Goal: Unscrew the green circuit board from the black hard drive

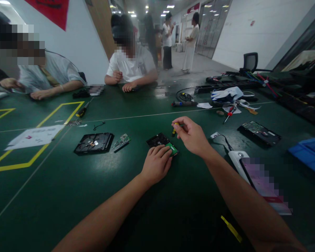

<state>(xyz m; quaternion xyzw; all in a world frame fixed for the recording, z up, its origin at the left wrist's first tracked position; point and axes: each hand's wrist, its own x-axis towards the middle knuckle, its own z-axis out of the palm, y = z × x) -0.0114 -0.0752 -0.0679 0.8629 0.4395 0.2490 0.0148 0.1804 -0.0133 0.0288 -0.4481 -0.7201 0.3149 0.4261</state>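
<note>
A black hard drive (156, 140) with a green circuit board (172, 148) on its right part lies on the table in front of me. My left hand (158, 161) is closed over its near side, fingers resting on the board's edge and steadying the drive. Above the drive's right end, my right hand (190, 134) pinches a yellow-and-black screwdriver (175, 129), held upright. Its tip is too small to make out, so I cannot tell whether it touches the drive. Left of the drive lie a loose circuit board (121, 142) and another hard drive (93, 143).
A third hard drive (259, 133), a blue bin (309, 154) and a white device (252, 171) with a cable are to the right. Farther back lie a red screwdriver (229, 113), gloves (227, 93) and an electric screwdriver (184, 104). Two people sit across the green table (81, 196).
</note>
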